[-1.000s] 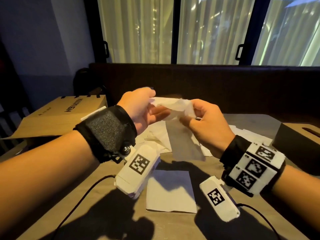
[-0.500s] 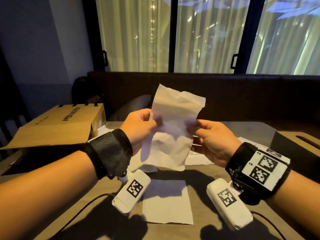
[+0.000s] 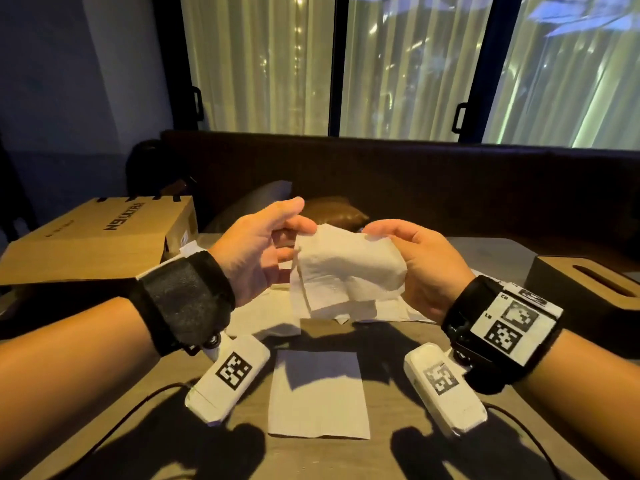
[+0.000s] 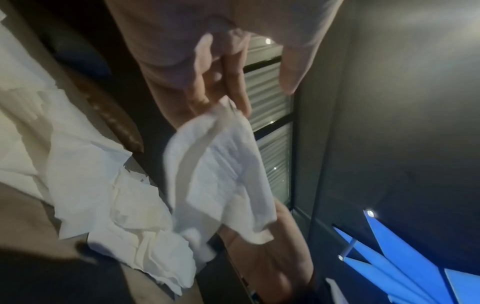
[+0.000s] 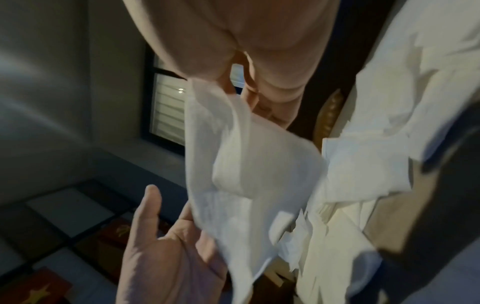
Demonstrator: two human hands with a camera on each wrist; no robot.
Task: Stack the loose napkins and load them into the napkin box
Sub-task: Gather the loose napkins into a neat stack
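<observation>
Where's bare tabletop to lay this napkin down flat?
Bare table shows on both sides of the flat napkin, under the wrists, and between loose napkins and napkin box. It is crowded beneath the held napkin.

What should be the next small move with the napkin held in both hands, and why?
Probably lower the held napkin onto the flat napkin on the table near the person. The left hand and right hand pinch it, folded over in the air, the loose pile lies behind, and the flat one looks like the stack's start.
</observation>
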